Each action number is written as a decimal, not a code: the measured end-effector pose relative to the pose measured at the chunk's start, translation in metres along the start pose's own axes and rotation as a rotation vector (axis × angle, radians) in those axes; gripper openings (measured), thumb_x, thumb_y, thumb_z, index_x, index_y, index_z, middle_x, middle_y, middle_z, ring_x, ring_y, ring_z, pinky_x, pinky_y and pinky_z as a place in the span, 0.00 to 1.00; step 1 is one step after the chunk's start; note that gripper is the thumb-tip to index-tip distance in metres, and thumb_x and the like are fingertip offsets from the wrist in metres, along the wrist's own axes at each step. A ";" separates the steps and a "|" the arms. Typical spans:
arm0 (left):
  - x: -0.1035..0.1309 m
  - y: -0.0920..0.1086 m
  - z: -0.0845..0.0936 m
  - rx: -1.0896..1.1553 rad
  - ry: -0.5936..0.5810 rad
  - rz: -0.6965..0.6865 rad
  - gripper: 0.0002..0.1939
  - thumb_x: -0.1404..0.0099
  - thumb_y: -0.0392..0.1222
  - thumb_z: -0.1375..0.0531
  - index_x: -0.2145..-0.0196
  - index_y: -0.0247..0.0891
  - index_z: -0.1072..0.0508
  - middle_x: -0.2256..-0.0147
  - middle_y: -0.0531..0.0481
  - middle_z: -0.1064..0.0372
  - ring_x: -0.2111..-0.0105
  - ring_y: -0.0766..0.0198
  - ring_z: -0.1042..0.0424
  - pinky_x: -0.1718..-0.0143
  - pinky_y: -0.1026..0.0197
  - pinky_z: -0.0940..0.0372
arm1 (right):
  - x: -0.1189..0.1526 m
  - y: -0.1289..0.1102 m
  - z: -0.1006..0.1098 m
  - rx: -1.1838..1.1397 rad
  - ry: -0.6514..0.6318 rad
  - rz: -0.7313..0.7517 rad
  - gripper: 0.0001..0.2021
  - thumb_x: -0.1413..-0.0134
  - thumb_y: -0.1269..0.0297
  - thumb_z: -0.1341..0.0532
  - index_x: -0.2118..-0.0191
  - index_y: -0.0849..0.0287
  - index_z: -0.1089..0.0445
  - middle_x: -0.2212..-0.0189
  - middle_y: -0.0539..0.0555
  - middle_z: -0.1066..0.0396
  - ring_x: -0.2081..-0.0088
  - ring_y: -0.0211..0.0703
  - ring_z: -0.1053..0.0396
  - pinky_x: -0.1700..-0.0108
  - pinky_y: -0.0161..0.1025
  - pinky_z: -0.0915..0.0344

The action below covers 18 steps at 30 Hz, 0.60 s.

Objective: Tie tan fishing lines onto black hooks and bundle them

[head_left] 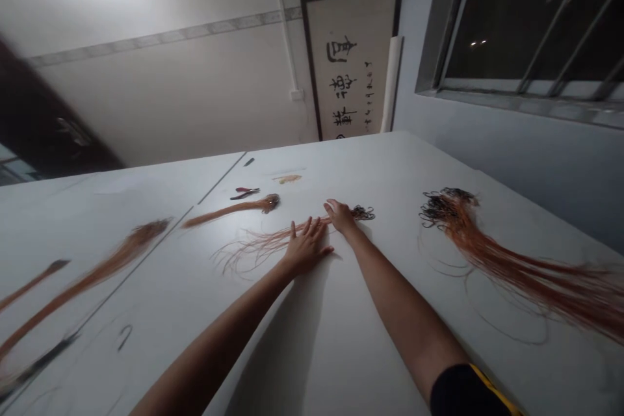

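On the white table (375,162), a thin bundle of orange-brown strands (266,238) fans out to the left, with dark hooks (363,212) at its right end. My left hand (307,248) lies on the strands with its fingers spread. My right hand (340,216) is over the bundle just left of the hooks; its fingers are bent together over the strands, and part of them is hidden.
A large hooked bundle (492,253) lies at the right. Pliers (245,193) and a smaller bundle (229,210) sit beyond my hands. More bundles (102,270) and a single hook (125,337) are at the left.
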State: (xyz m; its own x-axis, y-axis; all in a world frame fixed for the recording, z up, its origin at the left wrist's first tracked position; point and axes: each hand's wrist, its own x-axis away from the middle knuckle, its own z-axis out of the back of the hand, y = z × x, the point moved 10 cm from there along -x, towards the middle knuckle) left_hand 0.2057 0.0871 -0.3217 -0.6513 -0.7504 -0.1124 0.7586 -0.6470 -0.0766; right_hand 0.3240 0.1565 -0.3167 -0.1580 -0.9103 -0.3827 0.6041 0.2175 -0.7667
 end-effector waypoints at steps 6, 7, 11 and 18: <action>-0.012 0.002 0.028 0.105 0.108 0.054 0.34 0.30 0.56 0.46 0.33 0.42 0.50 0.32 0.39 0.56 0.32 0.44 0.57 0.34 0.28 0.64 | -0.013 -0.017 0.039 0.041 0.131 0.030 0.14 0.35 0.60 0.41 0.47 0.61 0.31 0.48 0.58 0.31 0.51 0.47 0.29 0.49 0.50 0.30; -0.013 0.001 0.035 0.129 0.130 0.058 0.34 0.29 0.57 0.48 0.32 0.43 0.52 0.32 0.40 0.57 0.31 0.44 0.58 0.35 0.27 0.64 | -0.016 -0.017 0.053 0.058 0.165 0.021 0.14 0.34 0.60 0.41 0.47 0.60 0.32 0.48 0.58 0.31 0.51 0.46 0.29 0.49 0.49 0.30; -0.012 -0.006 0.071 0.227 0.252 0.098 0.32 0.28 0.58 0.53 0.32 0.47 0.55 0.31 0.44 0.60 0.30 0.47 0.62 0.36 0.25 0.63 | -0.025 0.006 0.131 0.166 0.286 -0.096 0.14 0.34 0.60 0.42 0.47 0.61 0.32 0.50 0.58 0.30 0.54 0.45 0.29 0.52 0.48 0.29; 0.006 -0.034 0.145 0.366 0.609 0.197 0.25 0.30 0.54 0.46 0.39 0.44 0.39 0.34 0.43 0.50 0.31 0.46 0.56 0.37 0.27 0.54 | 0.013 0.081 0.254 0.450 0.267 -0.404 0.13 0.36 0.61 0.40 0.50 0.61 0.31 0.52 0.57 0.30 0.54 0.45 0.29 0.53 0.47 0.29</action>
State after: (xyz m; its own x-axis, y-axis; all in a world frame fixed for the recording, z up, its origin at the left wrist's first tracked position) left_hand 0.1738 0.0854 -0.1758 -0.2991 -0.7179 -0.6286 0.7375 -0.5919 0.3251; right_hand 0.5691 0.0733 -0.2529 -0.5943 -0.7579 -0.2689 0.7148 -0.3446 -0.6086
